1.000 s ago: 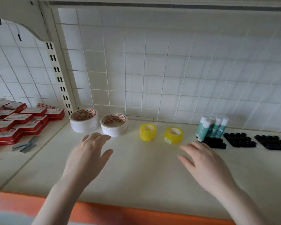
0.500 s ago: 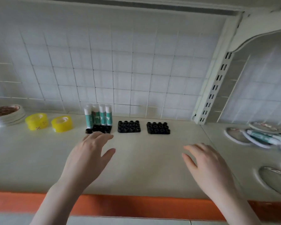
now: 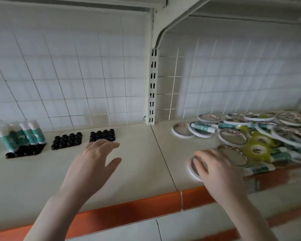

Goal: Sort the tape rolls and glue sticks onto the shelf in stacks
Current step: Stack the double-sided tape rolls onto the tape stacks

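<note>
Head view has swung rightward since a second ago: the sorted rolls have slid out of sight and a jumbled pile of tape rolls (image 3: 261,134) now shows, so the next pickup looks to be starting. Nearest, the right hand (image 3: 221,173) rests fingers spread and straight on a white tape roll (image 3: 192,168) at the pile's near edge, not yet gripping it. The left hand (image 3: 92,164) hovers empty, fingers apart, over the shelf (image 3: 142,171). Beyond its fingertips sit black holders (image 3: 102,135); farther left stand glue sticks (image 3: 23,134) upright.
</note>
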Demonstrator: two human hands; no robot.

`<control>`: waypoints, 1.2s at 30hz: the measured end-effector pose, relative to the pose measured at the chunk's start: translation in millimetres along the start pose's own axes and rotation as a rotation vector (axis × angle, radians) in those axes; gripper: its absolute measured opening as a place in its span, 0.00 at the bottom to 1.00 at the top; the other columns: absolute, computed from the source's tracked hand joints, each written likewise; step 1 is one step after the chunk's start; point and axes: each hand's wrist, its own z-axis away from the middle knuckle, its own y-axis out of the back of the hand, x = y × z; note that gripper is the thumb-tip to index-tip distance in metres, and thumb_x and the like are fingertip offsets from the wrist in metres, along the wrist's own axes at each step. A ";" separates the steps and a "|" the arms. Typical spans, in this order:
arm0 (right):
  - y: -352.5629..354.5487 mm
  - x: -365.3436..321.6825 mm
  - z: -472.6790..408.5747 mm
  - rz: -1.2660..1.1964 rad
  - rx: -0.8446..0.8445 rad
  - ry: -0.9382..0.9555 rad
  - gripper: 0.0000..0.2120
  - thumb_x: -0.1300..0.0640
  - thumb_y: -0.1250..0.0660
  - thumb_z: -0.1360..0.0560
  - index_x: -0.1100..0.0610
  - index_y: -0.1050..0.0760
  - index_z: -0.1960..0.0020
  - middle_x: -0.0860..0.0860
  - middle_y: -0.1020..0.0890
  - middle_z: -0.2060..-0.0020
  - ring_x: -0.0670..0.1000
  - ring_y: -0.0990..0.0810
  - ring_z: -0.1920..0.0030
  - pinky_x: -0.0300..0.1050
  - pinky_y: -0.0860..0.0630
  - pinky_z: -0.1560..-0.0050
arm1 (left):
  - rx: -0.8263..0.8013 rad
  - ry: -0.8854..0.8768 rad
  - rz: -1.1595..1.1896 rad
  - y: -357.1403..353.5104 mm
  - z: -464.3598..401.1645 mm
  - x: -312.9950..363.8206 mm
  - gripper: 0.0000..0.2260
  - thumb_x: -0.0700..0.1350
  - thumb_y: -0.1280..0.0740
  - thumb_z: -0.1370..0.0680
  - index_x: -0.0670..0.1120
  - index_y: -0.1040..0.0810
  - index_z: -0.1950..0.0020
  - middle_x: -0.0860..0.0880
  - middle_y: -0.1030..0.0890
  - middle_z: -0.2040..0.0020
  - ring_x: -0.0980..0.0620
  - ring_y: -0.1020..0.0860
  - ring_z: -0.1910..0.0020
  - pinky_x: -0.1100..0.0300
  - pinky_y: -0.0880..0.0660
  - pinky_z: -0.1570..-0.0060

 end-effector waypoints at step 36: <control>19.2 189.2 -18.2 -0.359 -0.172 0.362 0.04 0.58 0.32 0.30 0.58 0.19 0.61 0.47 0.20 0.67 0.50 0.23 0.64 0.45 0.23 0.63 | -0.270 0.108 -0.112 -109.5 -9.7 231.1 0.14 0.60 0.33 0.28 0.55 0.21 0.47 0.57 0.23 0.47 0.56 0.25 0.49 0.61 0.29 0.52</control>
